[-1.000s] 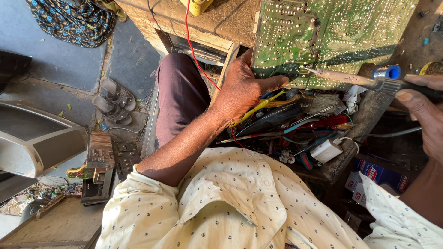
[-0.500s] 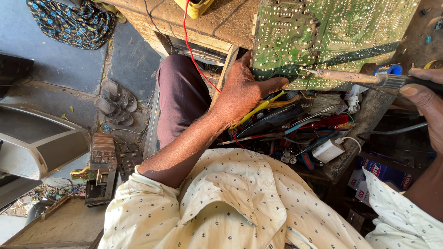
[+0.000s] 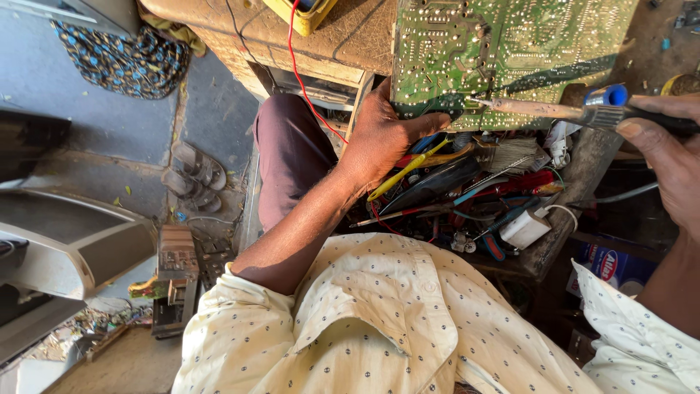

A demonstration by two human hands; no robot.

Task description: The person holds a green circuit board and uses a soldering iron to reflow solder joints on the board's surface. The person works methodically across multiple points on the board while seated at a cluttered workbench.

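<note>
A large green circuit board [image 3: 510,51] lies solder side up on the wooden workbench [image 3: 350,36]. My left hand [image 3: 386,138] grips its near left edge, thumb pressed along the board's rim. In my right hand [image 3: 667,157] is a soldering iron [image 3: 576,111] with a blue collar and dark handle. Its metal tip rests on the board near the lower left corner, close to my left thumb.
An open drawer [image 3: 474,197] under the board holds several tools, wires, pliers and a white adapter. A yellow meter [image 3: 310,13] with a red lead sits on the bench. Sandals [image 3: 193,175], patterned cloth [image 3: 120,58] and grey casings [image 3: 65,248] lie on the floor at left.
The view has shifted slightly. The soldering iron's tip has stayed on the board's lower left area, and my left hand has kept its hold on the edge.
</note>
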